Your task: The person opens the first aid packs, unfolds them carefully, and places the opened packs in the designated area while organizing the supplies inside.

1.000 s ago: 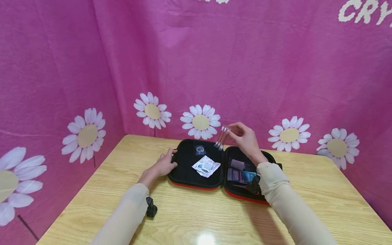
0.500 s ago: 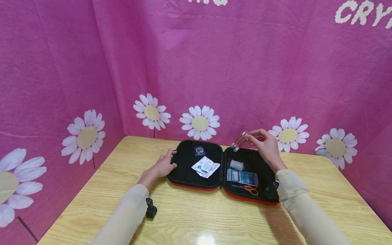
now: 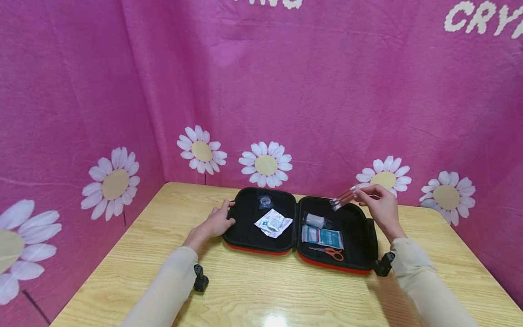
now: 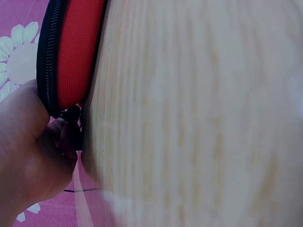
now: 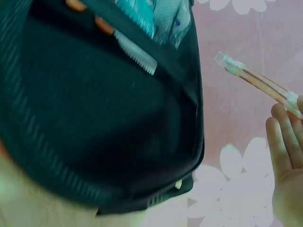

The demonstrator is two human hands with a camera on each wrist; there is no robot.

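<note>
A black-lined case with a red shell lies unzipped and spread flat on the table. At its left edge my left hand holds the rim; in the left wrist view this hand is at the zippered corner, some fingers hidden. My right hand pinches a clear-wrapped pack of cotton swabs with reddish-brown shafts, above the back of the right half. The right wrist view shows the swabs tilted, apart from the case. In the right half lie orange-handled scissors, a teal packet and a wrapped white bandage roll.
White paper sachets and a small clear packet with a ring-shaped roll lie in the left half. A wooden table supports the case. Pink fabric with daisies hangs behind and to the left.
My right hand has carried the swabs rightward from above the case's middle to the back of its right half, uncovering the scissors. The left hand stays at the left rim.
</note>
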